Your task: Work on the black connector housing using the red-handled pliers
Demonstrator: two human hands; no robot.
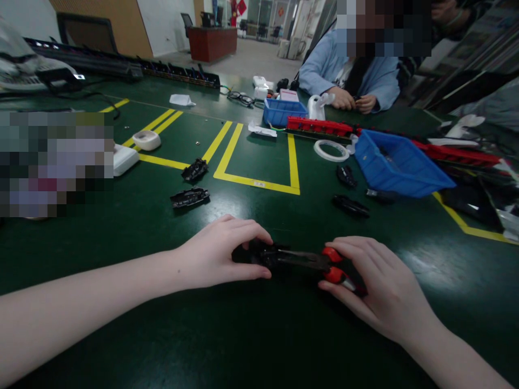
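Observation:
My right hand is closed around the red handles of a pair of pliers, whose dark jaws point left. Pinched between the thumb and fingers of my left hand is a small black plastic part, partly hidden by the fingers. The jaw tips meet this part; whether they grip it I cannot tell. Beyond my left hand lie two black plastic shells with their ribbed insides showing. Ahead of my right hand rest a glossy black piece and a smaller black piece.
A blue bin stands at the right, beside a roll of white tape. Farther back are a smaller blue bin and a long red strip. Yellow tape marks the green table. Across it sits a person in blue sleeves.

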